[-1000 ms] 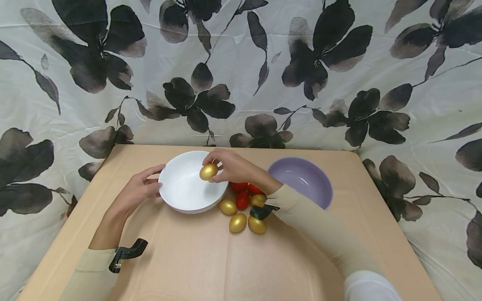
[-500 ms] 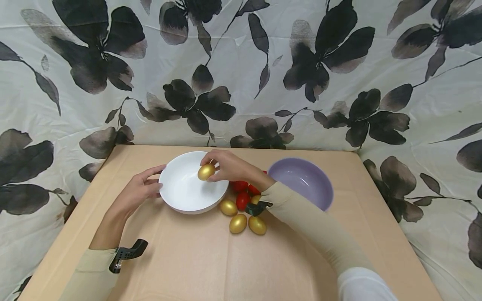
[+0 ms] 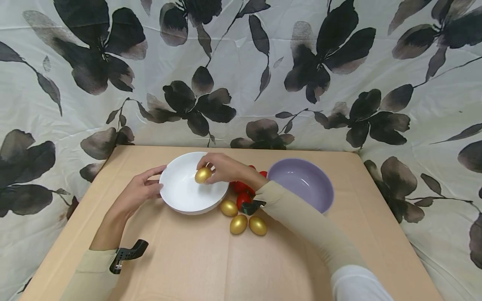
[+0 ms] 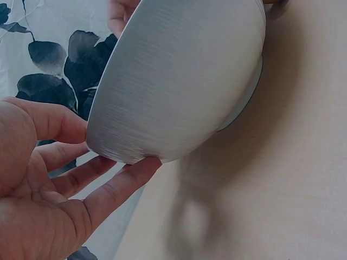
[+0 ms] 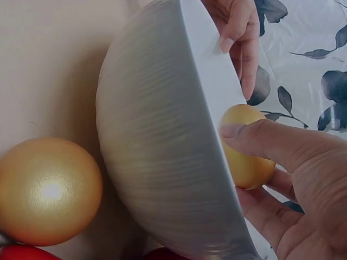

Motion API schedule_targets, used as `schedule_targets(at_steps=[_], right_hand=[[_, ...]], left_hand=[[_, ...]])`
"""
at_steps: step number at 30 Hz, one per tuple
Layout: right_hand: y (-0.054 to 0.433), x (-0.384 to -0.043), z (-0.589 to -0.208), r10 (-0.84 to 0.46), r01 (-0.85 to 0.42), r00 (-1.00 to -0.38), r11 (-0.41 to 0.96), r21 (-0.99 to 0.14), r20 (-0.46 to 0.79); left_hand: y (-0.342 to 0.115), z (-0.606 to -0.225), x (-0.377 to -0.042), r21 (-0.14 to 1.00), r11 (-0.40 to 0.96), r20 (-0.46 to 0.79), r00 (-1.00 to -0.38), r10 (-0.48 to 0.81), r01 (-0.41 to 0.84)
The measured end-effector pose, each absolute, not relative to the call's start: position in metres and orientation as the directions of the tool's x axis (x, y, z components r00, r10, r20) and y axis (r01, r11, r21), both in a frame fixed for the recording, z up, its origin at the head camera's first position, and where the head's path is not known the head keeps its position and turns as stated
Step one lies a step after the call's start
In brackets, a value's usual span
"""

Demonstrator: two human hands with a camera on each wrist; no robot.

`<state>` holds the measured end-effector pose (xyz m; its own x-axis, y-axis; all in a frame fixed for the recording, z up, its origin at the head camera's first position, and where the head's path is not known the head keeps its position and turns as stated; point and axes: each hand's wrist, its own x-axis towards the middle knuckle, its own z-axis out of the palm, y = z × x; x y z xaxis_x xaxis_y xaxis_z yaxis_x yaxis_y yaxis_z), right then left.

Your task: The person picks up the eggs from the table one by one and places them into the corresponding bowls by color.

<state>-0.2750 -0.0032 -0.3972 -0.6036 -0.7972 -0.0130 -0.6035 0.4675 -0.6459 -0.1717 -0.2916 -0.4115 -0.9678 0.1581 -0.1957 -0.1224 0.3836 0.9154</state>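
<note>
My right hand (image 3: pixel 226 169) pinches a golden egg (image 3: pixel 202 175) between thumb and fingers, over the inside of a white bowl (image 3: pixel 182 194). In the right wrist view the egg (image 5: pixel 245 149) is at the bowl's rim, with the thumb (image 5: pixel 265 135) across it. My left hand (image 3: pixel 135 192) holds the bowl's left side at the rim; in the left wrist view its fingers (image 4: pixel 108 187) press against the outer wall (image 4: pixel 179 81). No other egg shows inside the bowl, though my right hand covers part of it.
Several golden eggs (image 3: pixel 238 224) and glossy red egg-shaped pieces (image 3: pixel 243 200) lie right of the white bowl, partly under my right forearm. A purple bowl (image 3: pixel 297 175) stands further right on the wooden table (image 3: pixel 180 259). Behind hangs a floral cloth (image 3: pixel 241 96).
My right hand has moved slightly left with the golden egg, staying over the white bowl. More red pieces show beyond the right wrist. My left hand stays on the rim.
</note>
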Motion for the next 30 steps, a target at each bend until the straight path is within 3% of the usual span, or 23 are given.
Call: schedule_targets(at_steps=[10,30], right_hand=[[-0.013,-0.276,-0.403,-0.808,-0.599,-0.586,0.484,-0.637,-0.063],[-0.029,-0.267,-0.412,-0.841,-0.722,-0.507,0.534,-0.441,-0.188]], left_hand=[[-0.293,-0.415,-0.173,0.916,0.378,-0.209,-0.964,0.165,-0.134],[-0.294,-0.417,-0.173,0.913,0.387,-0.204,-0.966,0.161,-0.128]])
